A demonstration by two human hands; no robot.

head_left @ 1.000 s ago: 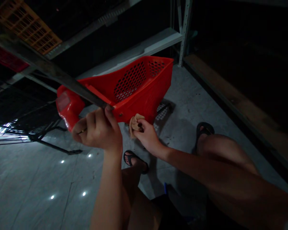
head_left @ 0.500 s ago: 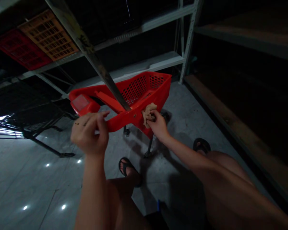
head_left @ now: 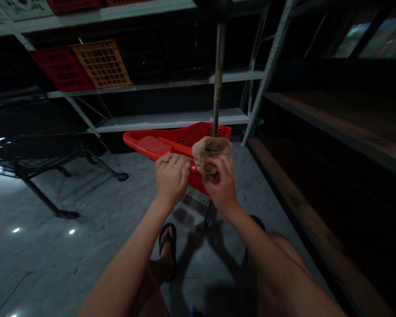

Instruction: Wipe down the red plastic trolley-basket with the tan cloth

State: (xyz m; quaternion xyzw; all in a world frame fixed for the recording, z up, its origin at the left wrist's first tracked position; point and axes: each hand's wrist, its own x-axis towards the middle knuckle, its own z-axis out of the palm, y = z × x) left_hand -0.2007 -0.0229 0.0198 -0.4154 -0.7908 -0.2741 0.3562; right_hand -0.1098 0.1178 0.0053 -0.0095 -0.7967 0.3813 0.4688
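A red plastic basket cart (head_left: 185, 138) with perforated walls stands on the floor in front of me, and a grey metal pole (head_left: 218, 75) rises from it. My right hand (head_left: 219, 182) is closed on a crumpled tan cloth (head_left: 211, 149), held at the basket's near rim. My left hand (head_left: 170, 176), with a ring on one finger, has its fingers curled over the same red rim, touching the cloth's left side. Both of my knees and a foot in a dark sandal (head_left: 167, 246) show below.
Metal shelving (head_left: 171, 119) runs along the back, with a red crate (head_left: 61, 68) and an orange crate (head_left: 100, 64) on an upper level. Dark wooden shelves (head_left: 333, 127) line the right side. A black wire cart (head_left: 36, 154) stands at the left on the grey tiled floor.
The view has risen and the pole now stands upright. My left hand let go of the pole and came to the basket rim. My right hand brought the cloth up to the rim.
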